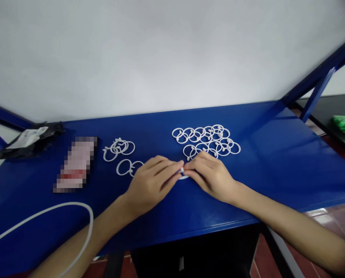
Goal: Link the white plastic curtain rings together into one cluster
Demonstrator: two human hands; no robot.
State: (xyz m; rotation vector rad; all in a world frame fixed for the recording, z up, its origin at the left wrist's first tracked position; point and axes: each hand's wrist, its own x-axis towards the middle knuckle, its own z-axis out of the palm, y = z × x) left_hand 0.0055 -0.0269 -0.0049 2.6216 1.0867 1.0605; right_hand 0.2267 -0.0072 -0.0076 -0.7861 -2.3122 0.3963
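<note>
- Head view: above the blue table (160, 224), the left hand (150, 179) pinches a white ring (184, 178) in its fingertips; the right hand (211, 172) pinches it from the other side, hiding most of it.
- Loose rings (119, 148) lie off to the left; overlapping rings (205, 136) sit beyond the right hand.
- Looks to me like fastening the ring's ends, which calls for steady, close fingertips.

My blue tabletop (276, 170) | far left: black plastic parcel (45, 139) | next to it: pixelated flat item (77, 164) | left of my middle: loose white rings (120, 147) | right: overlapping white rings (209, 136)
</note>
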